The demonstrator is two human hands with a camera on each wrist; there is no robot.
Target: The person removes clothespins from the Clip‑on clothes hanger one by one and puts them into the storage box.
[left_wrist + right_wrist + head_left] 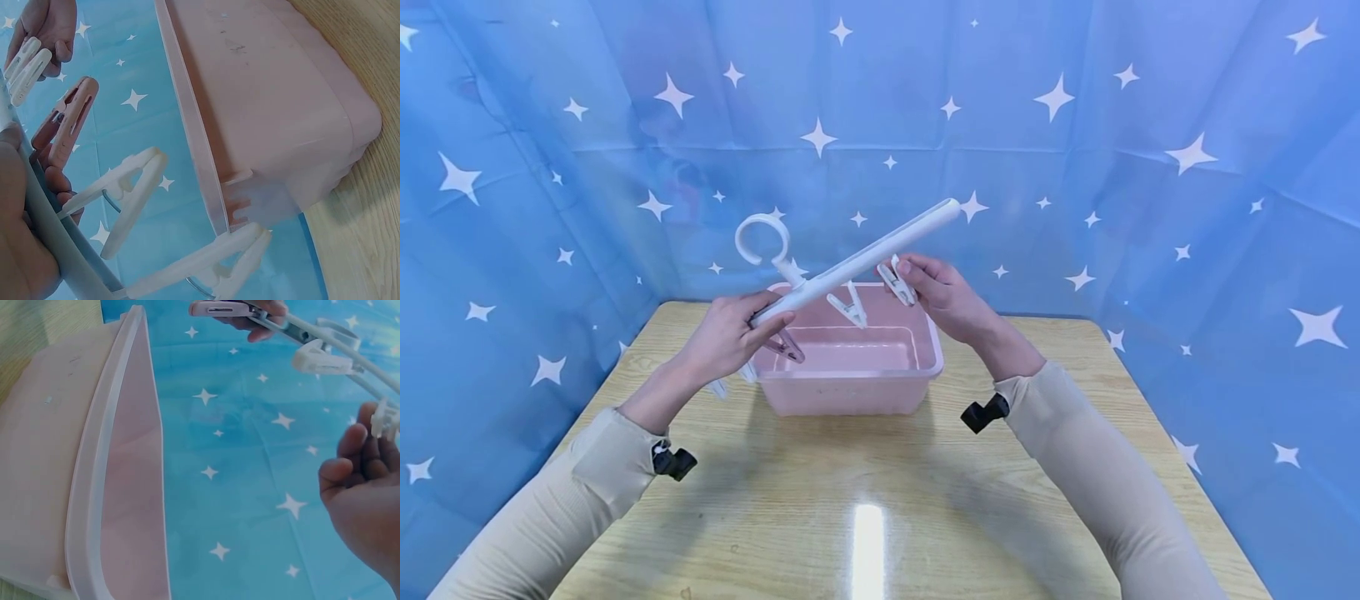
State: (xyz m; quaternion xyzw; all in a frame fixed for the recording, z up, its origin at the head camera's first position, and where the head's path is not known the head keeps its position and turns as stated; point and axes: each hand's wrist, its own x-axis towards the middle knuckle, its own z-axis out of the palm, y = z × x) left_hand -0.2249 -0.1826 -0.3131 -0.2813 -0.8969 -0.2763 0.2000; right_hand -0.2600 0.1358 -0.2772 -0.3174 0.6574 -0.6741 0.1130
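Holding the white clip hanger (850, 265) tilted above the pink bin (850, 367), your left hand (730, 333) grips its lower end at 9 o'clock while your right hand (943, 296) pinches one white clip (898, 283), other clips still attached, the bin apparently empty.

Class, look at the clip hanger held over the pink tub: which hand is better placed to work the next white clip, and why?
The right hand: it already pinches a white clip, while the left hand holds the hanger bar above the pink tub.
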